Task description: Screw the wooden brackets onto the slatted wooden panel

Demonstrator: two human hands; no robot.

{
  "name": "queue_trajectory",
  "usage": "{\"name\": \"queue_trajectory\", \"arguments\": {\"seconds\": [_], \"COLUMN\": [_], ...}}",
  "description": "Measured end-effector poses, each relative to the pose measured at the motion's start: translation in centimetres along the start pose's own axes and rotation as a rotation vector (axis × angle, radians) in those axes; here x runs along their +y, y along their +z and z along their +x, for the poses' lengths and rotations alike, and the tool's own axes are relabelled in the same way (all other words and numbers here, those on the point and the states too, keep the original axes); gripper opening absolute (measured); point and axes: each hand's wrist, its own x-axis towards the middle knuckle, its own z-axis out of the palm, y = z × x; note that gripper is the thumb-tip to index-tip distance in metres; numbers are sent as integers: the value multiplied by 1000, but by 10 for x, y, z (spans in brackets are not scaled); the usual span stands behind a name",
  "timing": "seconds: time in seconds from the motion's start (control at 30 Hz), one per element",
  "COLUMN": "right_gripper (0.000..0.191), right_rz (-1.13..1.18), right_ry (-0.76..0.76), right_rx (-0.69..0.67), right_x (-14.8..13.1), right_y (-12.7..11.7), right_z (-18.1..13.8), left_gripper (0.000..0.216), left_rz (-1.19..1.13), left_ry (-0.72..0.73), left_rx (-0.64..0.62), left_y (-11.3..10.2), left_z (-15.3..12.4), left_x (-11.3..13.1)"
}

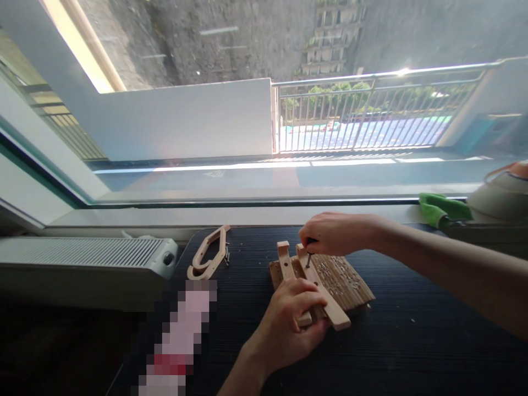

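Note:
My right hand [328, 234] is closed around a screwdriver [309, 259], its dark handle mostly hidden in the fingers. The thin metal shaft points down onto a pale wooden strip [328, 301] with a curved upper end and a dark hole. My left hand [295, 316] grips this strip from its near side, thumb low and fingers across the top. Beside it, a second hooked wooden strip [285, 264] with a hole runs partly under the left hand. Both strips rest on a scarred wooden block [344, 280]; whether the tip touches a screw is too small to tell.
Two similar wooden hooked pieces [223, 245] lie at the table's left, with several screws [227, 254] beside them. Small chips dot the dark table [396, 352]. A blurred pink patch [181, 330] covers the left edge. A green cloth [443, 209] lies on the windowsill; a heater [82, 253] stands left.

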Motion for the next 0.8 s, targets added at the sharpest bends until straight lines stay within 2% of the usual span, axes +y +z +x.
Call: {"name": "queue_trajectory", "arguments": {"seconds": [0.2, 0.37, 0.53, 0.8], "right_gripper": [32, 24, 24, 31], "right_rz": [-31, -117, -159, -111], "right_ry": [102, 44, -66, 89], "right_rx": [2, -2, -19, 37], "right_x": [7, -9, -15, -5], "right_y": [1, -10, -11, -4], "right_z": [-7, -18, -9, -3], "left_gripper": [25, 26, 29, 28], "left_rz": [8, 17, 58, 121], "left_ry": [2, 25, 95, 155], "left_rx": [-6, 0, -11, 35], "left_y": [0, 3, 3, 3], "left_z": [1, 0, 0, 0], "left_x": [1, -2, -12, -18]}}
